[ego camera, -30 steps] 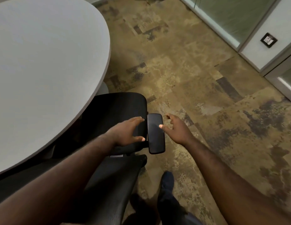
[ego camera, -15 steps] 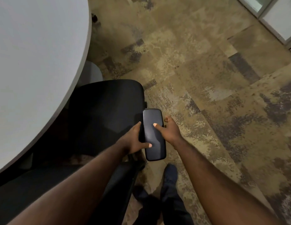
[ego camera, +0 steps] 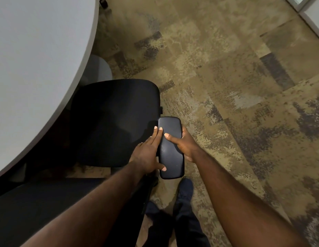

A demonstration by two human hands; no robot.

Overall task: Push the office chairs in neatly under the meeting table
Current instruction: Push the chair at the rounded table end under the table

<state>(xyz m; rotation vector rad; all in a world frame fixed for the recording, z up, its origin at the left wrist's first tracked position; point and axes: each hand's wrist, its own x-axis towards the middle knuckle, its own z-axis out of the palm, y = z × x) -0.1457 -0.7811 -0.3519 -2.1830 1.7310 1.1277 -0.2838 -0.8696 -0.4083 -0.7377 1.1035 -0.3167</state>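
A black office chair stands below me, its seat partly under the curved edge of the grey meeting table. Its right armrest pad sticks out toward the carpet. My left hand grips the pad's left edge, fingers flat on top and thumb near the rear. My right hand clasps the pad's right edge, thumb lying across the top. The dark chair back fills the lower left under my left forearm.
Mottled brown carpet spreads to the right. A grey table base shows beside the seat. A castor of another chair peeks at the top. A glass wall frame runs across the top right. My dark shoes stand behind the armrest.
Both hands came together from open, reaching poses and closed onto the armrest pad. The view tilted further down and nearer the chair.
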